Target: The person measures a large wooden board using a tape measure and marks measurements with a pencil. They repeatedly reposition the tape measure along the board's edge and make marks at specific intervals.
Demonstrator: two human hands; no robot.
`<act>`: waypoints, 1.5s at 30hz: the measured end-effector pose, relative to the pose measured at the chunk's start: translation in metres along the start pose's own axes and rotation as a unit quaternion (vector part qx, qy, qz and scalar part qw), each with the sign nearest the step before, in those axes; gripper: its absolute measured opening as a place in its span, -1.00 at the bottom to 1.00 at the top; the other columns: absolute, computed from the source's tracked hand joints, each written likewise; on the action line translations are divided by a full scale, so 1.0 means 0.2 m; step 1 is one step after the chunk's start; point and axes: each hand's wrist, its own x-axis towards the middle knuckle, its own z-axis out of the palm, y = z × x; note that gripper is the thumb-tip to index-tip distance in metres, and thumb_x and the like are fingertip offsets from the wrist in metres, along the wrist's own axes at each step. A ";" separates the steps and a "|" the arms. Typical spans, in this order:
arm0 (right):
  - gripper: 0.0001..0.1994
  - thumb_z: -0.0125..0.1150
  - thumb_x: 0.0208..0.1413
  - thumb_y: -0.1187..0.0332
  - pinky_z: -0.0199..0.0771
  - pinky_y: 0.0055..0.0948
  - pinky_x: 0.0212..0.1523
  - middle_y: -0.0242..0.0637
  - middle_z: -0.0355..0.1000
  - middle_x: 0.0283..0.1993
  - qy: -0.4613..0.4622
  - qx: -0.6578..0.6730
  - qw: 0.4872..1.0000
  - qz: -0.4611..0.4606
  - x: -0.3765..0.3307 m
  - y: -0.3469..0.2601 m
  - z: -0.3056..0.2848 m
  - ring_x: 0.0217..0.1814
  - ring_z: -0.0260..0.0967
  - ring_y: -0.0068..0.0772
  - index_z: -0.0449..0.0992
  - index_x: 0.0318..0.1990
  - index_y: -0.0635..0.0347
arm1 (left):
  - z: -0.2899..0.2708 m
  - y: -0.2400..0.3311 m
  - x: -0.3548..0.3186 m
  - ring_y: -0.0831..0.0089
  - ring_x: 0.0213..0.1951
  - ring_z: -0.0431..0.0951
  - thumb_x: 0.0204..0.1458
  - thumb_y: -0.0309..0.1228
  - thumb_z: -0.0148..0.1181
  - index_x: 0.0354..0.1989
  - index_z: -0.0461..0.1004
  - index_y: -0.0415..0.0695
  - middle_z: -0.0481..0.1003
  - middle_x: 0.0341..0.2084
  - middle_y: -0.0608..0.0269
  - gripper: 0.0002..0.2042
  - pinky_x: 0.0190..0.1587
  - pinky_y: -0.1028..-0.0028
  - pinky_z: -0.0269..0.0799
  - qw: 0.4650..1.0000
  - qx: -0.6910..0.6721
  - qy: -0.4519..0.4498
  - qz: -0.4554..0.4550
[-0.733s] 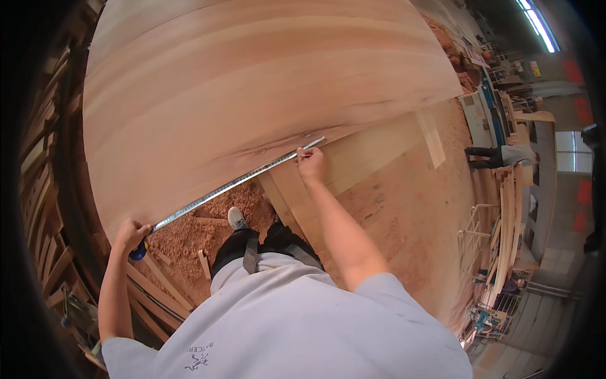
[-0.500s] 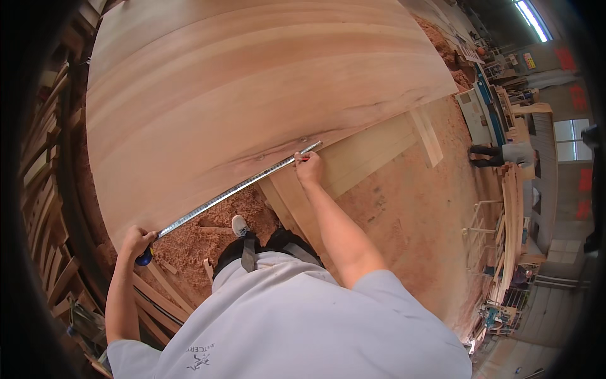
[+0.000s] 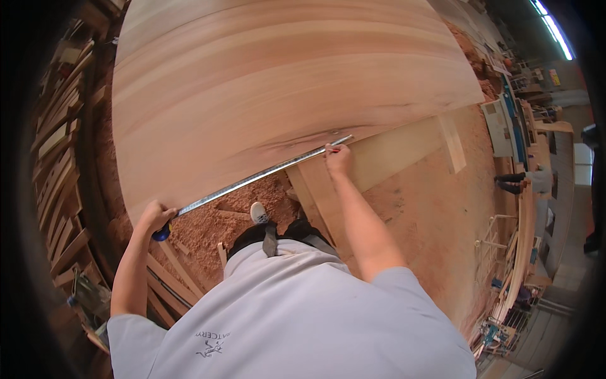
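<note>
Stretching a thin metal tape measure (image 3: 259, 178) along the smooth wood panel (image 3: 265, 82) edge: left hand (image 3: 154, 218) fist-closed on its blue case, right hand (image 3: 338, 158) pinching the tip; sawdust floor (image 3: 208, 224) below.

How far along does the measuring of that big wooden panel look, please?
Done: the tape measure is stretched along the near edge of the wooden panel. In hand: the left hand holds the tape's case at one end, and the right hand presses the tape near its far end. Left: no cut shows on the panel yet.
</note>
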 end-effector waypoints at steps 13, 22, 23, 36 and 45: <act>-0.69 0.36 0.17 0.22 0.33 -0.42 -0.58 -0.37 0.48 -0.58 0.012 -0.110 0.993 -0.036 0.11 0.14 0.00 -0.57 0.36 -0.55 0.53 -0.50 0.23 | -0.04 0.08 -0.04 0.32 -0.58 0.52 0.09 -0.08 0.31 -0.37 0.69 -0.18 0.55 -0.61 0.06 -0.64 -0.42 0.27 0.44 0.998 0.063 -0.012 0.002; -0.75 0.31 0.23 0.27 0.29 -0.57 -0.66 -0.32 0.48 -0.54 -0.070 0.110 0.988 0.077 0.05 -0.01 -0.06 -0.63 0.36 -0.57 0.45 -0.35 0.26 | 0.00 -0.01 0.02 0.03 -0.42 0.60 0.04 -0.04 0.31 -0.39 0.64 -0.34 0.57 -0.51 -0.19 -0.53 -0.29 0.17 0.50 0.997 0.072 -0.003 0.011; -0.75 0.31 0.23 0.27 0.29 -0.56 -0.66 -0.32 0.48 -0.53 -0.071 0.114 0.988 0.075 0.07 0.00 -0.07 -0.63 0.35 -0.57 0.44 -0.35 0.26 | 0.00 -0.02 0.01 0.04 -0.46 0.58 0.04 -0.05 0.30 -0.41 0.63 -0.35 0.55 -0.55 -0.18 -0.53 -0.31 0.17 0.48 0.997 0.069 0.006 0.022; -0.76 0.26 0.27 0.30 0.19 -0.57 -0.74 -0.35 0.43 -0.56 -0.074 0.133 0.983 0.100 0.04 -0.04 -0.06 -0.69 0.26 -0.58 0.38 -0.38 0.19 | 0.01 0.00 0.01 0.04 -0.40 0.61 0.05 -0.06 0.29 -0.37 0.64 -0.33 0.58 -0.49 -0.18 -0.55 -0.27 0.17 0.50 0.997 0.075 0.007 -0.005; -0.76 0.30 0.24 0.29 0.25 -0.56 -0.71 -0.33 0.46 -0.55 -0.084 0.126 0.984 0.093 0.04 -0.01 -0.02 -0.67 0.31 -0.57 0.45 -0.37 0.24 | 0.03 -0.04 0.00 0.04 -0.37 0.61 0.06 -0.01 0.28 -0.36 0.66 -0.29 0.59 -0.46 -0.16 -0.54 -0.26 0.14 0.50 0.995 0.093 0.024 -0.014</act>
